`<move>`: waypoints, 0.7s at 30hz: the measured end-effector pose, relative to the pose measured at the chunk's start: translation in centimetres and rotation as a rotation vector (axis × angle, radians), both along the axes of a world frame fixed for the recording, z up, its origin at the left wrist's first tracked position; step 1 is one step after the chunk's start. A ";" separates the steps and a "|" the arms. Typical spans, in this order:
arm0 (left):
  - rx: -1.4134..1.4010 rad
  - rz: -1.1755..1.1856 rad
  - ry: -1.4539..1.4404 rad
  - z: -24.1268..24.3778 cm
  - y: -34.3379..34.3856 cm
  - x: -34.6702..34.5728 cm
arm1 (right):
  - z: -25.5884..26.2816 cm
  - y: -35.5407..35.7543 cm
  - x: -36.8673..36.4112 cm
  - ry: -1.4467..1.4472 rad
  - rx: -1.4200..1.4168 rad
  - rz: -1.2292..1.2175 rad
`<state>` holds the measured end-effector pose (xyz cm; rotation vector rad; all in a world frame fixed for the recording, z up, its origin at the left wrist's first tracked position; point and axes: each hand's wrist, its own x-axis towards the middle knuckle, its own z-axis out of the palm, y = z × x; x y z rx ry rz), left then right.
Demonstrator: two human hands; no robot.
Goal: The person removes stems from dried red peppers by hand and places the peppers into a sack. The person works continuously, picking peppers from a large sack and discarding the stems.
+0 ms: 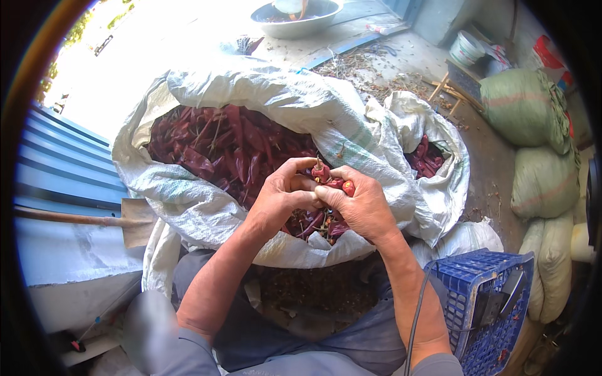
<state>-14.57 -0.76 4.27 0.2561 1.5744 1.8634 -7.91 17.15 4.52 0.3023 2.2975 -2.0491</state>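
Note:
My left hand point(288, 188) pinches the stem end of a dried red chili pepper point(320, 172) between thumb and forefinger. Close beside it, my right hand point(360, 199) grips dried chilies, one of which shows its orange, stemless end point(348, 188). The thumbs of both hands nearly meet, and the fingers partly hide what they hold. Below the hands lies a large white woven sack point(202, 207), its mouth rolled open around a heap of dark red dried chilies point(225, 145). Some loose stems and chilies point(320, 223) show at the sack's near edge, under my wrists.
A smaller white sack point(447, 202) with chilies stands at the right. Nearer me is a blue plastic crate point(470, 282) with a black device and cable. A shovel point(136, 221) leans left; stuffed green sacks point(522, 108), a small folding stool point(451, 89) and a metal basin point(301, 28) stand farther off.

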 end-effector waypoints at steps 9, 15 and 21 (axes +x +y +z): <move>-0.057 0.183 0.048 -0.7 0.4 -0.6 | -1.3 -0.9 0.4 0.388 0.268 -0.007; -0.253 0.344 0.238 0.5 0.4 -0.8 | 1.1 0.0 0.7 0.076 0.158 0.110; -0.190 0.313 0.192 0.5 1.5 0.0 | -0.2 -0.5 0.3 0.434 0.515 -0.092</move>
